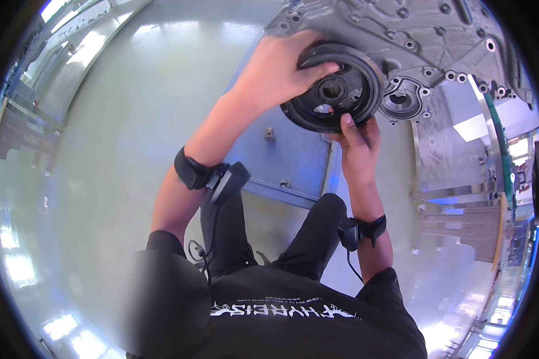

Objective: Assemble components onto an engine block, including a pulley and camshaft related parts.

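A black crankshaft pulley (344, 85), spoked, with a bored hub in its middle, is held up between my two hands. My left hand (284, 67) grips its upper left side, the thumb reaching over the rim toward the hub. From below, my right hand (362, 142) holds the lower rim, thumb on the front face and fingers behind, partly hidden. Right behind and beside the pulley is a grey cast metal engine housing (428, 42) with many bolt holes. A round recess (401, 103) in that housing shows just right of the pulley; I cannot tell whether pulley and housing touch.
Under the housing lies a blue-grey metal base plate (299, 152) with small knobs. Black devices are strapped to my left wrist (212, 176) and right wrist (362, 230), with cables. Metal racks or benches (458, 227) stand at the right; a pale floor (126, 125) spreads left.
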Demonstrator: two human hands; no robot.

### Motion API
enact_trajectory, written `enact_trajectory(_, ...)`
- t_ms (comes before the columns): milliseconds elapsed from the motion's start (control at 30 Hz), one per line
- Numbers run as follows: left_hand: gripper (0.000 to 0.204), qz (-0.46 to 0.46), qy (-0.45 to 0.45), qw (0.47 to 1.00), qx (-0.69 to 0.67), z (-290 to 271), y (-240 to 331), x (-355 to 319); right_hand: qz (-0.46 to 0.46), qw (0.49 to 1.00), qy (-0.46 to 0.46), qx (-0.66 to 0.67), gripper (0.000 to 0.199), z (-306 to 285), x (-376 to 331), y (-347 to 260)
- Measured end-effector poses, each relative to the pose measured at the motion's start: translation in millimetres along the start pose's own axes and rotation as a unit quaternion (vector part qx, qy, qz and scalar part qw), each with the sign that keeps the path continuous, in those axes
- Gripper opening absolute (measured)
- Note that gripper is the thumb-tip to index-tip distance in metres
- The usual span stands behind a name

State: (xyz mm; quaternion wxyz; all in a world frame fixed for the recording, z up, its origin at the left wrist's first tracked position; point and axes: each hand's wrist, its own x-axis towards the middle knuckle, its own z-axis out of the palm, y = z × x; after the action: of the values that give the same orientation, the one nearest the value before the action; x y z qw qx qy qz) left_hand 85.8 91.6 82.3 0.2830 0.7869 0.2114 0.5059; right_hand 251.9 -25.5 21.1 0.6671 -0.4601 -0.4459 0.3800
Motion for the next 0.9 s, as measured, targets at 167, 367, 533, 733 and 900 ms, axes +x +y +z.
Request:
enact_trajectory(167, 0.037, 0.110, 0.086, 0.986, 0.093, 13, -9, 16, 0.006, 0.998, 0.018, 0.065, 0.036, 11, 9, 12)
enact_trajectory(367, 0.038, 0.129, 0.113, 0.980, 0.098, 24, -13, 18, -0.016, 0.995, 0.033, 0.091, 0.036, 15, 13, 20)
enact_trajectory(533, 0.038, 0.156, 0.140, 0.973, 0.101, 24, -19, 27, -0.006, 0.996, 0.032, 0.081, 0.036, 15, 16, 20)
enact_trajectory(733, 0.037, 0.164, 0.147, 0.971, 0.098, 26, -20, 31, -0.033, 0.994, 0.022, 0.100, 0.034, 18, 20, 20)
enact_trajectory(900, 0.036, 0.164, 0.134, 0.972, 0.107, 26, -19, 35, -0.031, 0.994, 0.008, 0.107, 0.041, 17, 26, 23)
